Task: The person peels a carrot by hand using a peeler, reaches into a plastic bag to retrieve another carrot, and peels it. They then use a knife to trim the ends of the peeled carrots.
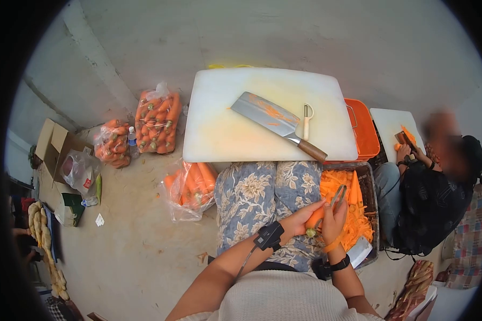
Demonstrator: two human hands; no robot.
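My left hand (301, 218) is closed round a carrot (314, 219), its stem end pointing toward me, over my lap. Right beside it, my right hand (333, 222) grips a peeler (338, 196) whose grey metal head rises past the fingers, near the carrot's far end. Both hands are at the left edge of a dark crate (376, 235) holding orange carrot shreds (359, 216). Inside its near corner lies a broad metal blade (360, 250). Ahead, a white cutting board (214, 117) carries a cleaver (270, 117) with orange scraps on it and a pale-handled peeler (307, 122).
Bagged carrots stand on the floor: a large bag (158, 120), a smaller bag (112, 143) and an opened bag (190, 187) by my knee. A water bottle (132, 138) and cardboard box (56, 142) are left. An orange bin (365, 128) and a person (434, 198) cutting carrot are right.
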